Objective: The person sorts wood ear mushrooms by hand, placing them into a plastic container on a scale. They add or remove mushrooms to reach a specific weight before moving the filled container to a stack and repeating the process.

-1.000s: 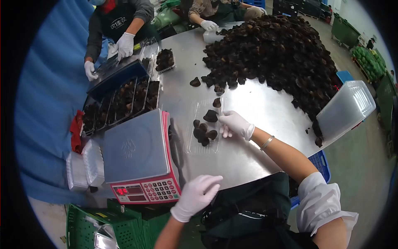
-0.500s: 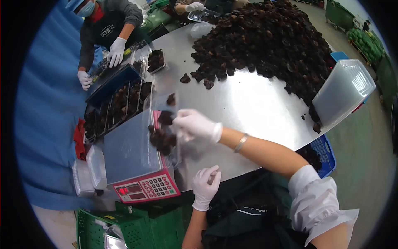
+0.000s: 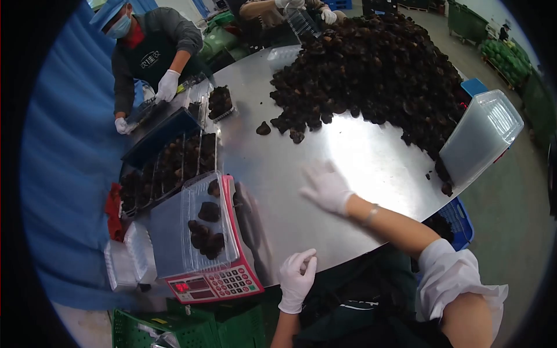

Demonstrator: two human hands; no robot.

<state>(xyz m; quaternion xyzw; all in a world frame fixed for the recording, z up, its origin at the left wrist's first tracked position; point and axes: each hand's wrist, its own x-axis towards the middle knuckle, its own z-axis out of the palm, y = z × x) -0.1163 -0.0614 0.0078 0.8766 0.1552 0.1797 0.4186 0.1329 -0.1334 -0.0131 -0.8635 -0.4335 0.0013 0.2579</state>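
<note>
My right hand (image 3: 326, 188), white-gloved and slightly blurred, is over the steel table (image 3: 278, 209) with its fingers spread and nothing in them. My left hand (image 3: 298, 277), gloved too, is at the table's near edge with fingers curled in; whatever it may hold is hidden. To its left, a clear plastic tray (image 3: 187, 232) rests on the pink-framed scale (image 3: 258, 279), holding several dark brown pieces (image 3: 209, 212). A large heap of the same dark pieces (image 3: 365, 69) covers the far side of the table.
Stacked clear trays (image 3: 478, 139) stand at the right edge. Filled trays (image 3: 177, 159) lie beyond the scale, with empty ones (image 3: 139, 252) beside it. A person (image 3: 154, 46) works at far left, another's gloved hands (image 3: 328, 16) at the back. Green crates (image 3: 238, 327) are below.
My right hand has moved away from the tray to the right, and its fingers have opened. The tray now rests on the scale. The person at far left has shifted their hands slightly.
</note>
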